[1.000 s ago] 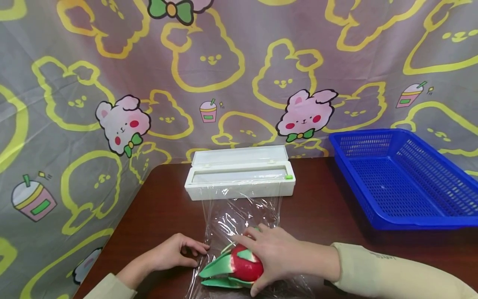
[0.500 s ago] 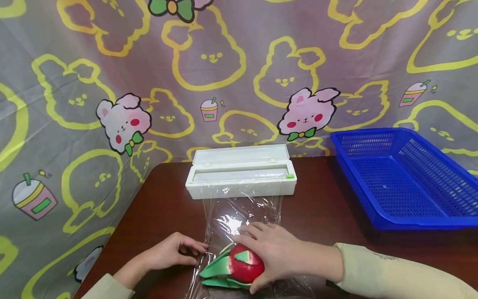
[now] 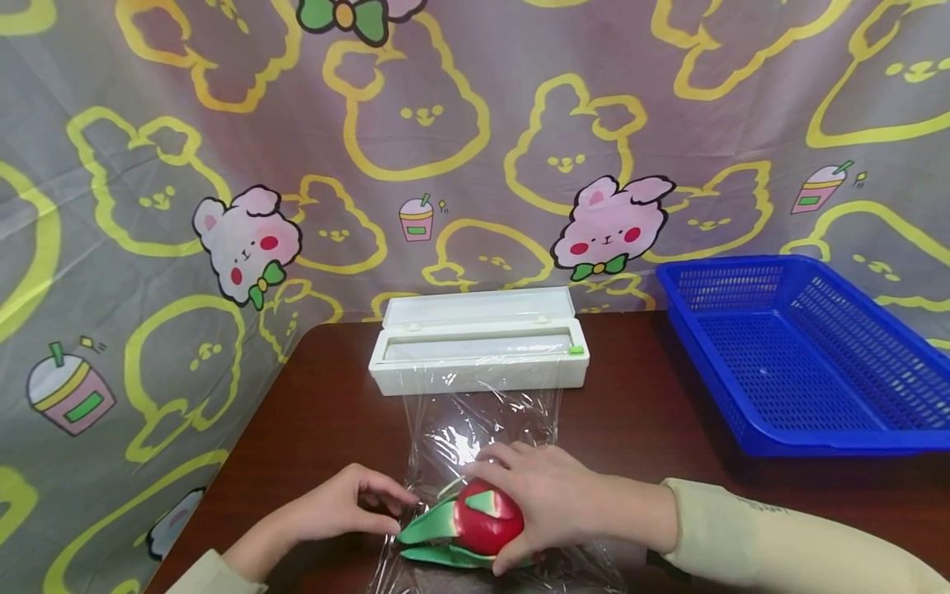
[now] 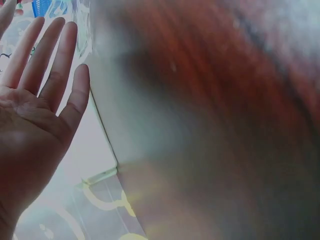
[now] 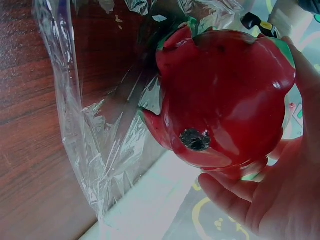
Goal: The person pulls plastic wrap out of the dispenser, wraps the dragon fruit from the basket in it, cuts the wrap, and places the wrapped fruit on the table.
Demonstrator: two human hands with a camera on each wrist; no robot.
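Observation:
A red dragon fruit (image 3: 491, 518) with green pointed scales lies on its side on a sheet of cling film (image 3: 482, 421), its tips facing left. My right hand (image 3: 552, 495) grips the fruit from the right, with fingers over the far side and thumb on the near side. In the right wrist view, the blunt red end of the dragon fruit (image 5: 225, 100) shows a dark stem scar. My left hand (image 3: 345, 505) is at the film's left edge, fingertips beside the green tips. The left wrist view shows the fingers of that hand (image 4: 35, 115) mostly straight.
Behind the fruit stands a white cling film dispenser (image 3: 478, 378), lid raised, with the film drawn out over its front. A blue plastic basket (image 3: 809, 363) sits at the right on the brown table (image 3: 334, 404). A patterned curtain (image 3: 475, 190) hangs behind.
My left hand has shifted slightly right, closer to the green tips. The dragon fruit has tilted a little in my right hand, which stays around it.

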